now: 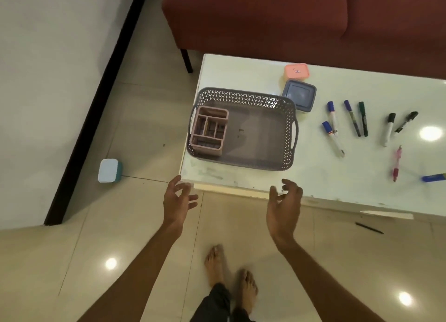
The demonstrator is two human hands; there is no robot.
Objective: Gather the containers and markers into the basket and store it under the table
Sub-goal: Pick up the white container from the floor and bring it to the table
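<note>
Both your hands are empty, fingers loosely spread: left hand (179, 201), right hand (286, 201), at the near table (253, 181) edge. Basket (243, 162) sits just beyond your fingertips, pink organizer (209, 131) already inside. Likely light stiff plastic; grab the side handle slots. Two lidded boxes past the basket's far right corner: pink box (296, 71), grey box (299, 95), touching; smooth, so pinch the sides. Blue box (109, 170) on the floor, left of your left fingers. Seven markers (333, 118) right of your right fingers, light, will roll. One red pen (396, 163). One black pen (369, 228) on the floor.
</note>
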